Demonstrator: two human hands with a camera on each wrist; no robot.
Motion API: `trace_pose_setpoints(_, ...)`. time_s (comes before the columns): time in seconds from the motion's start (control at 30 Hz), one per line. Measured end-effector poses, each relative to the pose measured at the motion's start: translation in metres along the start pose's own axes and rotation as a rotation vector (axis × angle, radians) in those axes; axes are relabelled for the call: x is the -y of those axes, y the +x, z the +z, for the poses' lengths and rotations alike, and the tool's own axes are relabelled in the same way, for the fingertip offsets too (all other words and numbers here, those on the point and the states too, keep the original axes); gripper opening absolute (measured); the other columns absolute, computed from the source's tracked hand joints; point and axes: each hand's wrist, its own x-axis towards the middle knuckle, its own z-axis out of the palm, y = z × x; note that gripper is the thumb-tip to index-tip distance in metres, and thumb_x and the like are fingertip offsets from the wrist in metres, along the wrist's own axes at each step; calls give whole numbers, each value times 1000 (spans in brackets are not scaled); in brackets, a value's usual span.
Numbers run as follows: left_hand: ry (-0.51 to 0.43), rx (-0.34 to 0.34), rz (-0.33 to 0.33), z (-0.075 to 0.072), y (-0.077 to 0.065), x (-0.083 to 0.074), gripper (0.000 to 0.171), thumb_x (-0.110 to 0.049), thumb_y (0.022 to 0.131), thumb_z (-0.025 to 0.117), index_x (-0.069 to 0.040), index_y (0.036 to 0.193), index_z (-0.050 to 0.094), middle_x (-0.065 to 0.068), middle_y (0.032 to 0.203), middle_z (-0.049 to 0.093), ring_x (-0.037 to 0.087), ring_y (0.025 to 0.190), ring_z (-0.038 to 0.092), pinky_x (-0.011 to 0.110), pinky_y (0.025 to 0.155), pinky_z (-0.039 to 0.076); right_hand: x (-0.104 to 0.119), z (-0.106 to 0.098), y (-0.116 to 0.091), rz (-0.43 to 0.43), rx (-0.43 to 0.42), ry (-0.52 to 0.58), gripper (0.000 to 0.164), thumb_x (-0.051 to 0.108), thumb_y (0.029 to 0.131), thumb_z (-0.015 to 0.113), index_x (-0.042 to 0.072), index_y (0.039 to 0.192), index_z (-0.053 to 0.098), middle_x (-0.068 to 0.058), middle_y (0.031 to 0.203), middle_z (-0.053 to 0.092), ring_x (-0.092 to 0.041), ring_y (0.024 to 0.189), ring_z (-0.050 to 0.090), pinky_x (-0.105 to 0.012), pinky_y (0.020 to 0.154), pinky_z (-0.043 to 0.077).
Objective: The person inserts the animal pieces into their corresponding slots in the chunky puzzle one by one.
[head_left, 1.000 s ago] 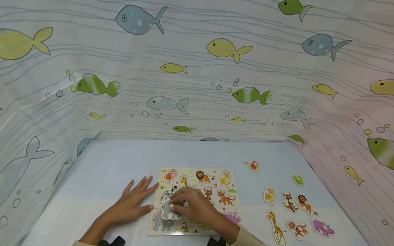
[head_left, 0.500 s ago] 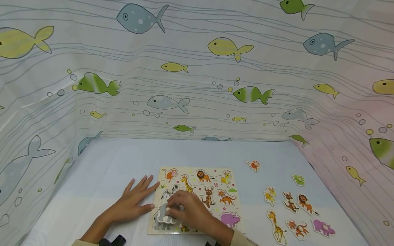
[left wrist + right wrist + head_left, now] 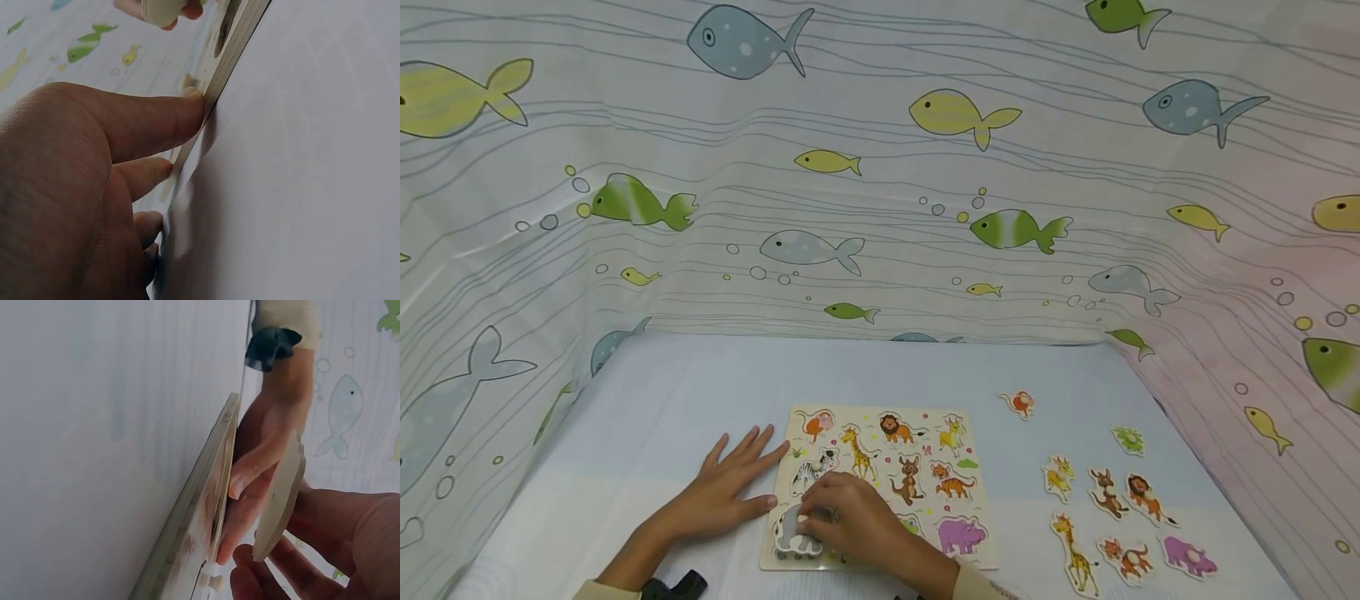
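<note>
My right hand (image 3: 861,521) pinches a grey elephant puzzle piece (image 3: 792,537) by its knob, over the lower left corner of the wooden animal puzzle board (image 3: 842,414). In the right wrist view the elephant piece (image 3: 281,494) stands off the board's face, with a gap between them. Fingers spread, my left hand (image 3: 726,483) lies at the board's left side. The left wrist view shows its thumb (image 3: 169,122) and index fingertip against the board's edge (image 3: 237,56). Part of the board's bottom row is hidden behind my right hand.
Several loose animal pieces lie right of the board, among them a giraffe (image 3: 1073,557), a hippo (image 3: 1186,557), a lion (image 3: 1145,498) and a kangaroo (image 3: 1105,493). A monkey piece (image 3: 1019,404) is farther back. Fish-printed cloth (image 3: 880,200) surrounds the table.
My right hand has carried the elephant piece left and toward the near edge, down onto the board's elephant picture. The giraffe and kangaroo pictures came into view. My left hand stays put.
</note>
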Motion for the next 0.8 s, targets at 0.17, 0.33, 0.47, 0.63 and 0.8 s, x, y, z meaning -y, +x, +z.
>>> trace_pose_setpoints(0.17,1,3,0,0,0,0,67,-46,92,65,-20,151,46,20,162,29,51,149,21,70,115,4,1,2,-1,-7,-5,-30,8,23,88,78,16,93,78,9,97,71,4,91,62,-5,80,45)
trace_pose_setpoints(0.33,3,0,-2,-1,0,-1,67,-45,92,65,-19,150,47,20,162,30,51,149,22,71,115,4,1,6,-2,-17,-6,-74,9,24,88,78,17,94,77,10,97,71,5,91,62,-9,85,48)
trace_pose_setpoints(0.47,0,-2,-5,-2,-1,-2,67,-45,92,66,-18,150,48,20,161,31,51,148,22,71,115,4,3,8,-2,-13,-4,-105,9,26,88,78,19,94,76,12,97,70,5,89,61,-10,84,49)
trace_pose_setpoints(0.63,-1,-2,-3,-2,0,-2,67,-45,92,66,-18,150,48,21,161,31,52,148,22,71,114,4,3,10,-2,-7,-19,-137,7,27,87,79,21,91,77,14,96,69,6,87,59,-13,83,50)
trace_pose_setpoints(0.8,7,-4,3,-2,0,-1,67,-45,92,66,-18,150,48,21,161,31,52,148,22,71,114,4,2,13,-3,-12,-26,-161,6,28,87,79,23,89,77,15,95,69,5,86,56,-4,79,41)
